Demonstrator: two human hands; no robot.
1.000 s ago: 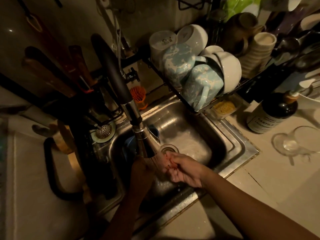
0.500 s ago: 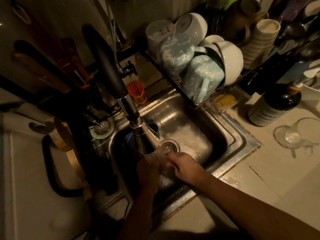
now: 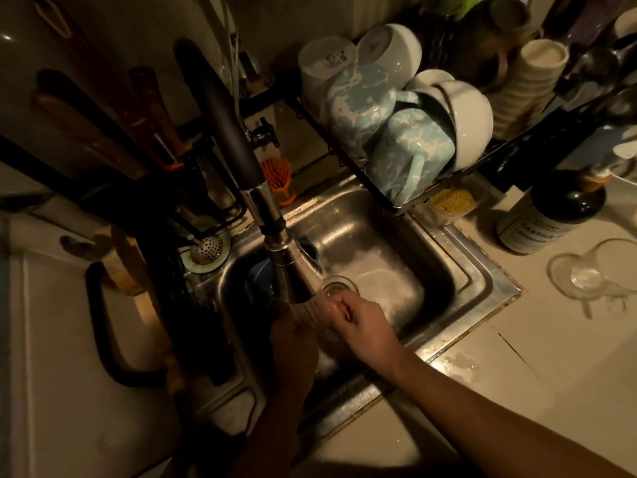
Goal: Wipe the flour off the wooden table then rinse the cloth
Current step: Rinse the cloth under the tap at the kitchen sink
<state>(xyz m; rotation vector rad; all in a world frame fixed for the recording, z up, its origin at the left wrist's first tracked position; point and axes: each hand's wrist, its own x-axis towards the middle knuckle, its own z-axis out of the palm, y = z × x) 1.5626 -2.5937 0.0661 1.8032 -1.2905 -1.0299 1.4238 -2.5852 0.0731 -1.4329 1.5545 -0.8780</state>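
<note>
Both my hands are in the steel sink [image 3: 458, 270], right under the spout of the tall black faucet [image 3: 227, 132]. A small pale cloth [image 3: 308, 310] is bunched between them, mostly hidden by my fingers. My left hand [image 3: 293, 343] grips it from below on the left, in deep shadow. From the right, my right hand [image 3: 365, 322] pinches it, knuckles up. The drain [image 3: 339, 286] sits just behind my fingers. The light is dim and no wooden table is in view.
A dish rack [image 3: 431, 188] with blue mugs and white bowls overhangs the sink's back right. A dark soap bottle [image 3: 548, 219] and a tipped glass [image 3: 593, 274] are on the right counter. An orange brush [image 3: 277, 177], a strainer [image 3: 206, 250] and a black-handled pan [image 3: 103, 332] are at left.
Both hands stayed under the faucet, working the cloth. My right hand turned knuckles up and closed over it. The view shifted slightly down and left.
</note>
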